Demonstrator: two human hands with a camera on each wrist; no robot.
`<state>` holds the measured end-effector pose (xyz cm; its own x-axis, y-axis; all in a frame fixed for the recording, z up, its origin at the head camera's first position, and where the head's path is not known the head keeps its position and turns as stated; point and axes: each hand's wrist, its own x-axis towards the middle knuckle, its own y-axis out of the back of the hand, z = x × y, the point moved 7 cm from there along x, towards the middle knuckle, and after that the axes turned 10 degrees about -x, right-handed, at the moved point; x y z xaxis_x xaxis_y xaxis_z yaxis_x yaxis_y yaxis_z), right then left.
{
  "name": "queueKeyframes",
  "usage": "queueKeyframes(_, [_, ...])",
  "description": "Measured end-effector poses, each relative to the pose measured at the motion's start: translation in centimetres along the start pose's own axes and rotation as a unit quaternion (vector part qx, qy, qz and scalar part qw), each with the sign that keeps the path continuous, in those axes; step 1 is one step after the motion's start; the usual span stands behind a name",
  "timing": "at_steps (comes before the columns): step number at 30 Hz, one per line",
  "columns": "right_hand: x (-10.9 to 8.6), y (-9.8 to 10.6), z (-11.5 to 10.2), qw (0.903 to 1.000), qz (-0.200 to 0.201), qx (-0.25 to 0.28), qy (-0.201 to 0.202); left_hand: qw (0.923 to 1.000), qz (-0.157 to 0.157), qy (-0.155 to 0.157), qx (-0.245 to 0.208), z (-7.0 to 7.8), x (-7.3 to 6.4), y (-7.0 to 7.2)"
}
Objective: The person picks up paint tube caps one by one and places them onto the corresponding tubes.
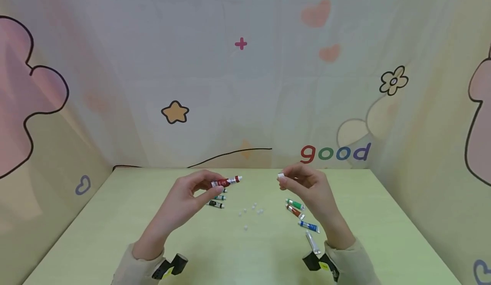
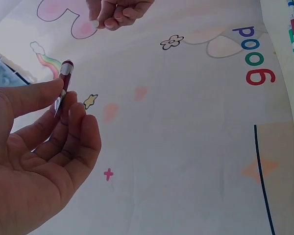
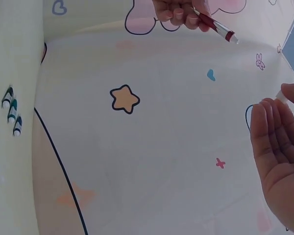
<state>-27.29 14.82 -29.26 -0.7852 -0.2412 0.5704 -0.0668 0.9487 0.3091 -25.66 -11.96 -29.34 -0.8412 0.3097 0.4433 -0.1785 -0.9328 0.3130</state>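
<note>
a slim paint tube [image 1: 228,182], dark red with silvery white patches and a red band near one end, is pinched in the left hand [image 1: 188,194], raised off the table [image 1: 261,251]. from the head it lies nearly level, its short white tip aimed just above three o'clock and its other end toward nine; from the right wrist the tip aims at four o'clock. a small white cap [image 1: 281,175] sits pinched in the right hand [image 1: 310,185], also raised, at three o'clock from the tube and well apart from it.
</note>
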Motion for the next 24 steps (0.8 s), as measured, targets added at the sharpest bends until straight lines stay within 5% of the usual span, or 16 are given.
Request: queueKeyframes(24, [-0.5, -3.9, -1.6, 0.997, -0.03, -0.006, 0.071, 0.9985, -0.054, -0.003, 0.003, 0.7, -0.5, -2.8])
